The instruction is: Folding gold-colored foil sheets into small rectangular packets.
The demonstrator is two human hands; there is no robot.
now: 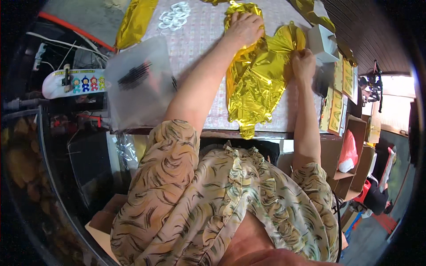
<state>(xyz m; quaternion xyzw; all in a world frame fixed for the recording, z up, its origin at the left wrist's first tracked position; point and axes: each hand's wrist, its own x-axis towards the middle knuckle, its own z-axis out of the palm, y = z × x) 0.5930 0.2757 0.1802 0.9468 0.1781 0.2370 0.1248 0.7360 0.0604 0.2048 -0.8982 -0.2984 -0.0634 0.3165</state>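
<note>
Foil balloon: we see a flat, uninflated gold foil balloon lying on the table, in the middle of its far half, with a narrow tail hanging toward the near edge.
Left hand: our left hand lies flat with its palm down on the far end of the balloon; we think it presses there so the slippery foil cannot slide.
Right hand: our right hand is closed narrow, its fingers pinching the balloon's right edge, where the foil is gathered in small folds; we judge that the pinch keeps the folds together.
Table cover: a pale patterned cloth covers the table, and the balloon lies directly on it.
Plastic bag: a cloudy plastic bag lies on the left side of the table, apart from both hands; inside we see a dark bundle of thin sticks, but what they are we cannot tell.
White box: a small white box stands just beside the right hand; its content is hidden from us.
Rings: a little heap of white rings lies loose at the far edge.
Other foil: more gold foil lies at the far left corner.
Cardboard shelves: open cardboard compartments stand right of the table; one holds a red and white bag.
</note>
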